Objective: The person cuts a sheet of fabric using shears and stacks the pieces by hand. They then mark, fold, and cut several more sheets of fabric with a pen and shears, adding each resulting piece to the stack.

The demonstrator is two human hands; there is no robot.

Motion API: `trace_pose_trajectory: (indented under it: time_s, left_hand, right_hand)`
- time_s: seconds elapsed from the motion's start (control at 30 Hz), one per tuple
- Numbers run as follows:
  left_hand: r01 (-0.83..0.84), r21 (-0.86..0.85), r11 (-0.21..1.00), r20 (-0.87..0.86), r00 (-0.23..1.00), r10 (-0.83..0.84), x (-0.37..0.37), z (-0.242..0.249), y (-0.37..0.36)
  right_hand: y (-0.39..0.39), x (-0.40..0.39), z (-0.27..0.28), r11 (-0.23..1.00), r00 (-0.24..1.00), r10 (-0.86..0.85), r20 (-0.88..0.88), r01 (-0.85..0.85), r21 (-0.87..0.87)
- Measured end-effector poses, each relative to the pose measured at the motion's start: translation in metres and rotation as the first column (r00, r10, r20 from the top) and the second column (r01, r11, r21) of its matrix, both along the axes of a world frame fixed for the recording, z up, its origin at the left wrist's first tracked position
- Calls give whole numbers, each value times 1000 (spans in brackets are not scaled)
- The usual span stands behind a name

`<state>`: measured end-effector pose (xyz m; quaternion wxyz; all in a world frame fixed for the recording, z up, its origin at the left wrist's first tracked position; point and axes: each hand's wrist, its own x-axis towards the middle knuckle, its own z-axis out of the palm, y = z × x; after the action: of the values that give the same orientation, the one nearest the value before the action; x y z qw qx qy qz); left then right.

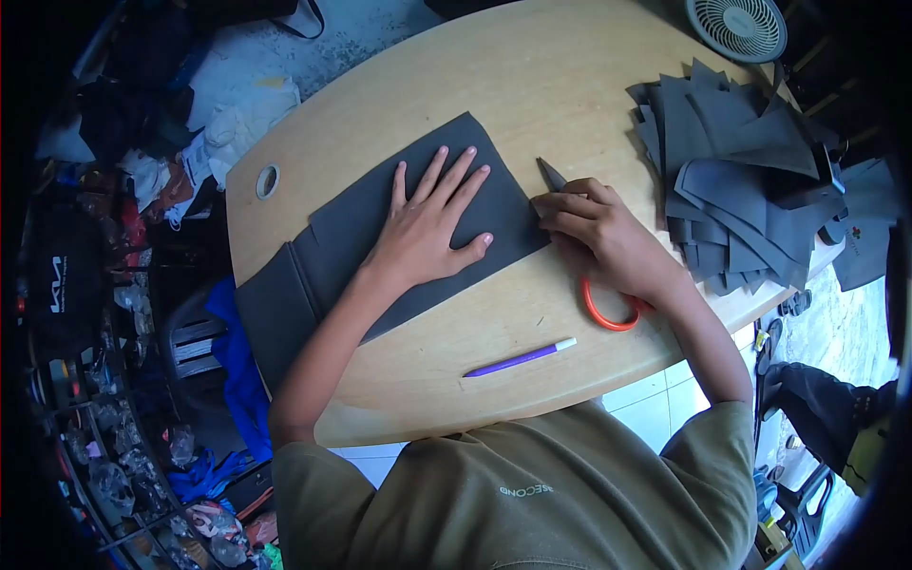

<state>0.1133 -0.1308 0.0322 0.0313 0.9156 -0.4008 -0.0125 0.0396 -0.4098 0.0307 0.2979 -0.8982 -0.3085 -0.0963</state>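
A long dark grey fabric piece (332, 237) lies across the wooden table (532, 85), its left end hanging over the edge. My left hand (427, 223) lies flat on the fabric with fingers spread. My right hand (603, 237) grips orange-handled scissors (608, 318) at the fabric's right edge; the dark blade tip (549, 173) points away from me, next to the cloth.
A purple pen (521, 359) lies near the table's front edge. A pile of cut grey fabric pieces (741, 180) fills the right side. A white fan (743, 27) stands at the far right. A tape roll (268, 180) sits at the left edge. Clutter covers the floor on the left.
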Motion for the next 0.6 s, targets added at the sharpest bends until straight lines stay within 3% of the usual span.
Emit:
trace_pose_trajectory:
  time_s: [0.6]
  left_hand:
    - [-20, 18, 1000, 2, 1000, 20, 1, -2, -3]
  right_hand:
    - [0, -1, 4, 999, 999, 6, -34, -5, 32]
